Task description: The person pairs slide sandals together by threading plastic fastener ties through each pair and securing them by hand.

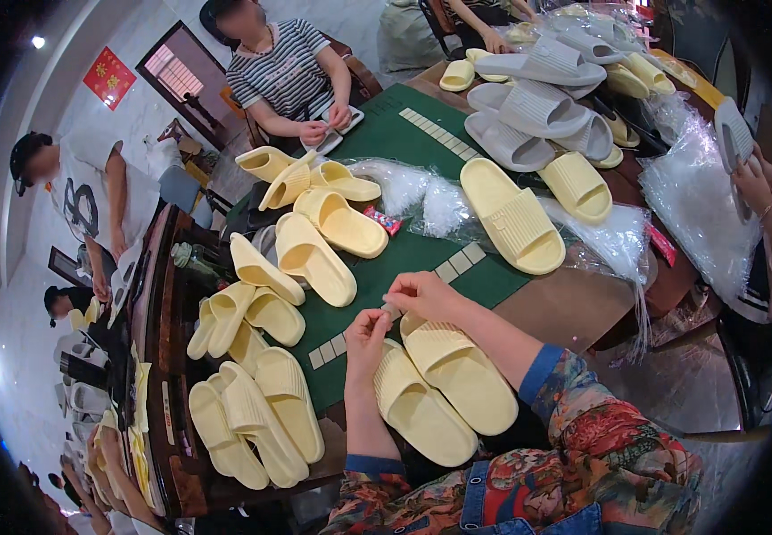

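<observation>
Over the toe straps of a pair of pale yellow slippers, my two hands come close together with fingertips pinched. My left hand [367, 343] is closed, thumb and finger together. My right hand [423, 298] is also closed, just above it. A small pale square [392, 311] shows between the fingertips; whether it is held or part of the row behind cannot be told. The left slipper [430, 417] and the right slipper [468, 379] lie side by side, soles down, below my hands. A row of small pale squares [460, 264] runs across the green mat [350, 316].
Yellow slippers [256, 423] are grouped on my left, with more [314, 259] beyond. One large yellow slipper [512, 218] lies ahead, near clear plastic bags [600, 236]. Grey slippers [528, 111] pile up at the far right. Several other people handle slippers around the table.
</observation>
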Demonstrator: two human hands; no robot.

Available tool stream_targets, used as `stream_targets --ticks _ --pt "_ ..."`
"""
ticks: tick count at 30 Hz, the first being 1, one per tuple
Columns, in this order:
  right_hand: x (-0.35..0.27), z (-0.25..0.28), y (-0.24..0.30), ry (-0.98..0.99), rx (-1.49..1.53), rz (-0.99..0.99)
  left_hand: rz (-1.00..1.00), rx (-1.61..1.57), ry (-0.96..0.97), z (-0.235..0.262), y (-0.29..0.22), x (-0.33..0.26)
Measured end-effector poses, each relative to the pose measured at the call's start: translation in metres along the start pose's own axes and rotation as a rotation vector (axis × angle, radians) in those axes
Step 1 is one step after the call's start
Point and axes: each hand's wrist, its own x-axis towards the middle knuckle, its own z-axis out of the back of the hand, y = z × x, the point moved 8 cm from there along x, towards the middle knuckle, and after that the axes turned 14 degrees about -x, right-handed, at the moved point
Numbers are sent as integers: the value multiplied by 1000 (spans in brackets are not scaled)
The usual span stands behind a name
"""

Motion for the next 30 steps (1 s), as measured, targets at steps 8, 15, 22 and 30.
stream_targets --ticks 8,15,22,30 --pt "-7 2 11 1 -5 74 68 -10 -45 0 0 -2" --pt "-12 -2 22 43 -212 158 80 -72 -59 2 -2 -3" --pt "-10 -4 17 42 -240 169 -104 211 -59 -1 -19 -3" --pt "-10 -4 21 4 -263 177 -155 286 -20 -4 -20 -2"
